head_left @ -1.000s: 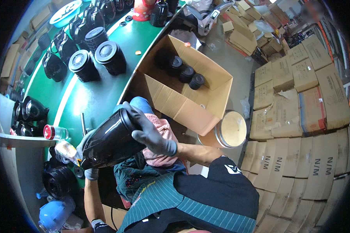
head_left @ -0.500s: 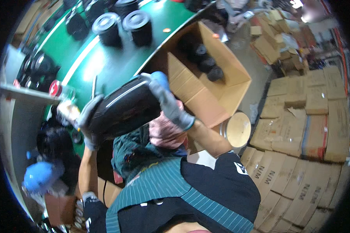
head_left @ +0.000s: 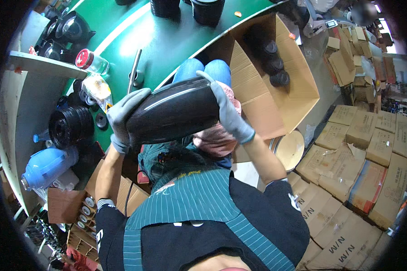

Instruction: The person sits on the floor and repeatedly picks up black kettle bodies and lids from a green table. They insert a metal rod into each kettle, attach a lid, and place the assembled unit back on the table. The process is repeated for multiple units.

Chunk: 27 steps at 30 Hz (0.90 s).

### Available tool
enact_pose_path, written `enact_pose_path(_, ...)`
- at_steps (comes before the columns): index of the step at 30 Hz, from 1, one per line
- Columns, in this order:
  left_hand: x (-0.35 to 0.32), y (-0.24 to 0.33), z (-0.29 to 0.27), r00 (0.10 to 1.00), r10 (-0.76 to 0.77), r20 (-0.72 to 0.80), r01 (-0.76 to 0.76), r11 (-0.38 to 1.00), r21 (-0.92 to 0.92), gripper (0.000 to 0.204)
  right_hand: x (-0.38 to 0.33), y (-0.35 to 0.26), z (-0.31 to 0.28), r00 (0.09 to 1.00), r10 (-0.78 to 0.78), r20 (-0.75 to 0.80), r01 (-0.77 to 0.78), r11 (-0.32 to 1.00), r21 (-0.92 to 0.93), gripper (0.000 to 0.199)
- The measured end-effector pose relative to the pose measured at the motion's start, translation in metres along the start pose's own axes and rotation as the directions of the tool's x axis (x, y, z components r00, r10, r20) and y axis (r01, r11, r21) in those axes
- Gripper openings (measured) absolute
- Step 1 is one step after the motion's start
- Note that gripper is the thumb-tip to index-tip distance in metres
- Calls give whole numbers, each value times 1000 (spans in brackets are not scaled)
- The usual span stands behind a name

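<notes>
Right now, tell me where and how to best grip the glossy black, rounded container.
Probably both ends, from left and right: the glossy black container spans sideways, its long side smooth, curved and likely slippery. The grey-gloved left hand and grey-gloved right hand grip there.

Black vessel, teal striped apron

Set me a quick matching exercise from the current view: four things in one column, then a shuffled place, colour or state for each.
Things:
1. large glossy piece
2. clear jar
3. open carton
4. apron

Places, colours, states:
A. teal with thin pale stripes
B. has dark round pieces inside
C. black, held between the gloved left hand and right hand
D. capped with a red lid

Right pairs: 1-C, 2-D, 3-B, 4-A
</notes>
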State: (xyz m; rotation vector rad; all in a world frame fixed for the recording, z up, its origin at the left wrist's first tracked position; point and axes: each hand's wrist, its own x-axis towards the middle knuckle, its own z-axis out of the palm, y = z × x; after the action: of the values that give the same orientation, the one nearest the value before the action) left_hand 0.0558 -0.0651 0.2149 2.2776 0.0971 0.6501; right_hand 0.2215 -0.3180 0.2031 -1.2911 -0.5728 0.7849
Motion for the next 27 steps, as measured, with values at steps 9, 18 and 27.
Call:
enact_pose_path(9,-73,-64,19,847,-437,302,522,578,-628,45,-15,-8,-4,914,-276,296,381,835,-398,111)
enact_pose_path(18,13,17,-12,992,62,109,-61,998,-14,53,-13,0,-8,999,49,-13,-50,994,-95,54)
enact_pose_path(27,-43,3,89,926,160,343,-139,987,-86,81,12,-71,-60,999,45,-11,-42,792,-609,47)
